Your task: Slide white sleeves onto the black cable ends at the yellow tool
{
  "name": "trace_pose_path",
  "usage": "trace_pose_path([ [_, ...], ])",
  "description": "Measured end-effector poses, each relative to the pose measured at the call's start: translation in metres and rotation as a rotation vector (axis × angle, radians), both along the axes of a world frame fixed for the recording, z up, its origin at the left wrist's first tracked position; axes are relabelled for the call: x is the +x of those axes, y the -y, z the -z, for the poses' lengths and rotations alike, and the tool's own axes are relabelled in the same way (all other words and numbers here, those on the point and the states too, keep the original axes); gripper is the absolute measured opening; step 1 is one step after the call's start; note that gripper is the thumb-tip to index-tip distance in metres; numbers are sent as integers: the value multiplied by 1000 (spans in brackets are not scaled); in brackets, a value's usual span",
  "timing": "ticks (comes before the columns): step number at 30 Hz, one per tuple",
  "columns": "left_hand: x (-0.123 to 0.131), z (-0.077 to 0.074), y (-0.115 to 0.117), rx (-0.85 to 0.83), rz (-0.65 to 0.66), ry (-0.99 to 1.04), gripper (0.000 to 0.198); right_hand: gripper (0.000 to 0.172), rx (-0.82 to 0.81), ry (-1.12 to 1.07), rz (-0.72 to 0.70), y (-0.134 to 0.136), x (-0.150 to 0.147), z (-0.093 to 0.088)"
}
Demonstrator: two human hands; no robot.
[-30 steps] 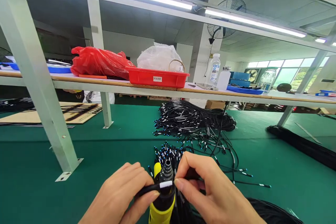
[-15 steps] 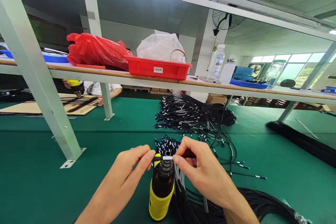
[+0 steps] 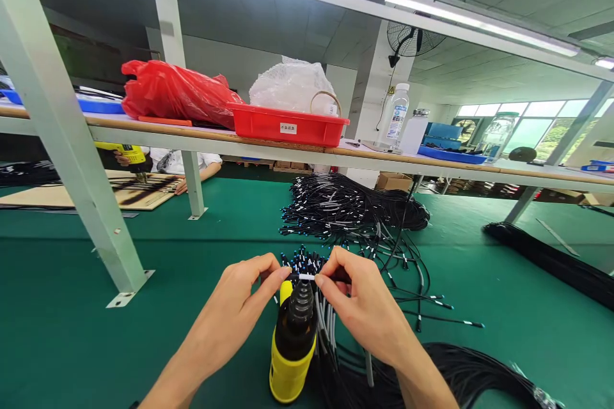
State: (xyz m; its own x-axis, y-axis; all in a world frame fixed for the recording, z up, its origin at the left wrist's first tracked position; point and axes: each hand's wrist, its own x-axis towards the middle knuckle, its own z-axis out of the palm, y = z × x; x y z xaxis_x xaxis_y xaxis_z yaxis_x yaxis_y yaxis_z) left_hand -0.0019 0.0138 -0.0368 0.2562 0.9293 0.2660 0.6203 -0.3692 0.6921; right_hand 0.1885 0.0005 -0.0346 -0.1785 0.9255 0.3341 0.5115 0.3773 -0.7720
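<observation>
A thin black cable with a white sleeve (image 3: 307,277) is stretched level between my two hands. My left hand (image 3: 252,284) pinches its left end between thumb and forefinger, and my right hand (image 3: 357,297) pinches it just right of the white part. Right under the sleeve is the black nozzle of a yellow heat gun (image 3: 291,364), which points upward. Whether the sleeve touches the nozzle I cannot tell. Behind my fingers lie several black cables with blue tips (image 3: 303,260), partly hidden.
A big heap of black cables (image 3: 345,201) lies farther back on the green table (image 3: 230,217). More cable bundles (image 3: 474,370) are at the right. A shelf post (image 3: 91,160) stands left. The shelf carries a red bin (image 3: 288,128). Beyond, a co-worker's hand (image 3: 125,158) holds a yellow heat gun.
Both my hands have risen slightly with the cable, and the white sleeve is now a little higher over the nozzle. The co-worker's heat gun has come further into sight.
</observation>
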Motion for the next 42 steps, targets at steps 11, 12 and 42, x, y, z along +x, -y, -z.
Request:
trace_pose_path([
  [11, 0, -1, -3, -20, -16, 4, 40, 15, 23, 31, 20, -3, 2, 3],
  [12, 0, -1, -3, -15, -15, 2, 40, 15, 25, 33, 19, -3, 2, 3],
  [42, -6, 0, -2, 133, -12, -99, 43, 14, 105, 67, 9, 1, 11, -2],
])
